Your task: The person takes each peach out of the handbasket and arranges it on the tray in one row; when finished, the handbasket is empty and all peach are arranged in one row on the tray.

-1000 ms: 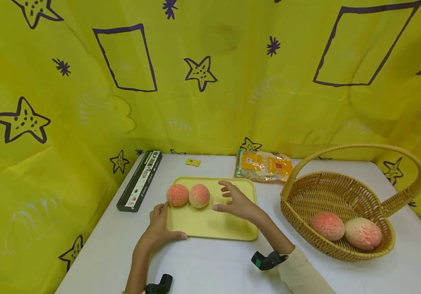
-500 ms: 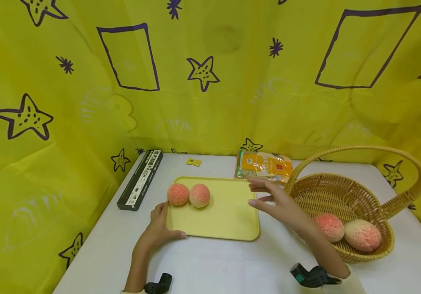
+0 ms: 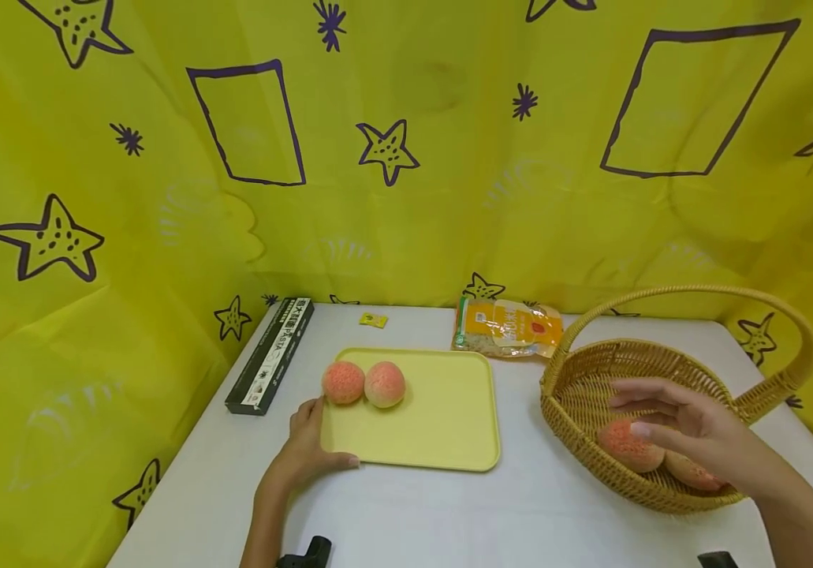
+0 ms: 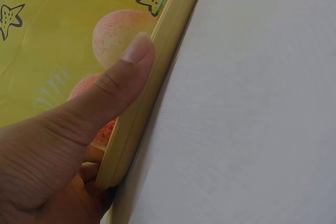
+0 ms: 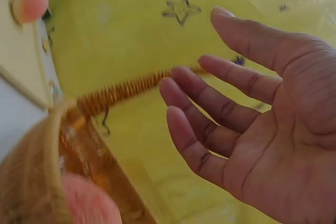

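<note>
My left hand [image 3: 309, 443] holds the near left corner of a yellow tray [image 3: 441, 426], its thumb along the front rim [image 4: 149, 72] and its fingers at the left side. Two pink peaches [image 3: 343, 383] [image 3: 385, 385] lie side by side at the tray's back left. My right hand [image 3: 704, 430] is over a wicker basket [image 3: 612, 359], fingers spread and slightly bent, with nothing in the palm in the right wrist view. Below it, two more peaches sit in the basket: a redder one [image 3: 626, 446] and a paler one [image 3: 690, 472], partly hidden by the hand.
The basket's tall handle [image 3: 690, 290] arches above its bowl. An orange food packet [image 3: 509, 327] lies at the back, left of the basket. A black pasta box [image 3: 270, 356] and a small yellow wrapped sweet [image 3: 374, 319] lie farther left. A yellow printed curtain surrounds the white table.
My right hand has moved right, from above the tray to over the basket, carrying nothing. The left hand stays at the tray corner, and the peaches keep their places.
</note>
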`<action>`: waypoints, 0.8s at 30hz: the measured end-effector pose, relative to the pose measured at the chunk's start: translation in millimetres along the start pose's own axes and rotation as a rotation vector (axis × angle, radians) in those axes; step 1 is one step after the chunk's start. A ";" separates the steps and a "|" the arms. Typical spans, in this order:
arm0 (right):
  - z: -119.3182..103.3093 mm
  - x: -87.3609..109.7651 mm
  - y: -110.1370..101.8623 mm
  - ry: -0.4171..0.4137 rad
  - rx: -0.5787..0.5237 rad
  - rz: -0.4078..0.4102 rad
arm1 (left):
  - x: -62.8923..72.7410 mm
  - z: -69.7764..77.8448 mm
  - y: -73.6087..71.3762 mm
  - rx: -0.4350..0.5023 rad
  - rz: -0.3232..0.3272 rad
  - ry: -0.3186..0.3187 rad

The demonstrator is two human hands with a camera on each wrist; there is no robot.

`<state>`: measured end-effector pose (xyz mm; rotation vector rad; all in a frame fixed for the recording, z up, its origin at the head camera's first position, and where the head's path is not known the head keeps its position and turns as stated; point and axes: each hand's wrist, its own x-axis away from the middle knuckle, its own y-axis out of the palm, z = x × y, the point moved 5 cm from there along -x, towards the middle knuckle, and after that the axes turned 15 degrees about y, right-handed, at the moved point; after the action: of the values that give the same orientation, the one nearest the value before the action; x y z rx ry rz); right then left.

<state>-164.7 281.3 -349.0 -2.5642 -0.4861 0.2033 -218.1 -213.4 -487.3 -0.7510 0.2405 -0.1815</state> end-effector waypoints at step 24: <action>82.6 0.8 -41.2 0.219 -0.022 -0.071 | 2.1 1.4 -0.1 -0.007 0.000 0.009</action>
<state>-195.8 352.9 -398.3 -2.5466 -0.4973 -0.1074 -215.8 -213.0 -486.5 -0.7577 0.2495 -0.1845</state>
